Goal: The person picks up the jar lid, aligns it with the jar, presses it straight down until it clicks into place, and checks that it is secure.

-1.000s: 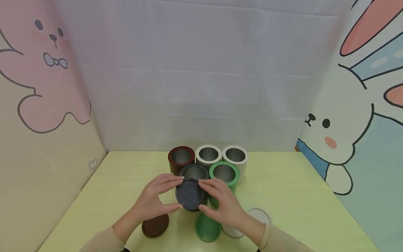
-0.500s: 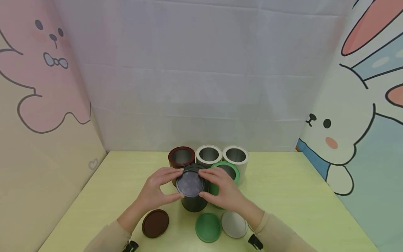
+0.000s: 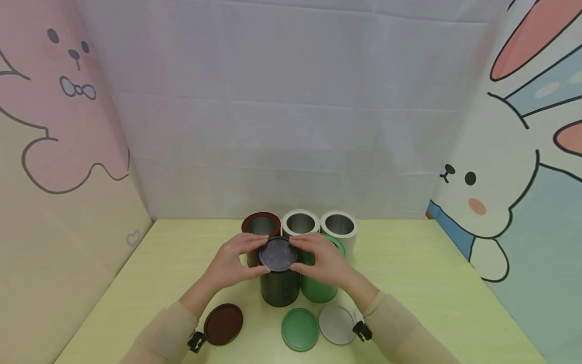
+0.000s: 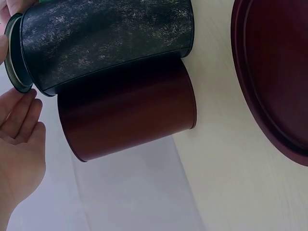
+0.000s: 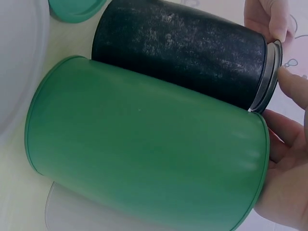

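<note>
Both hands pinch a round black lid [image 3: 278, 254] by its edge, right at the mouth of a black can [image 3: 280, 290]. My left hand [image 3: 238, 257] has its fingertips on the lid's left side. My right hand [image 3: 324, 260] grips the right side, thumb in front and fingers behind. In the left wrist view the lid [image 4: 13, 55] sits slightly askew at the can's rim, its inner ring showing. The right wrist view shows a pale band between the lid [image 5: 275, 72] and the scuffed black can [image 5: 180, 50]. A green can [image 3: 320, 288] stands close beside it.
Behind stand a dark red can [image 3: 254, 225] and two white cans, left [image 3: 300, 215] and right [image 3: 350, 240], all lidless. In front lie a brown lid [image 3: 224, 324], a green lid [image 3: 300, 329] and a white lid [image 3: 337, 324]; another pale lid is partly hidden by the right sleeve.
Both hands have raised the black lid and moved it away from me, from in front of the black can up to its mouth. The lid has tipped flatter.
</note>
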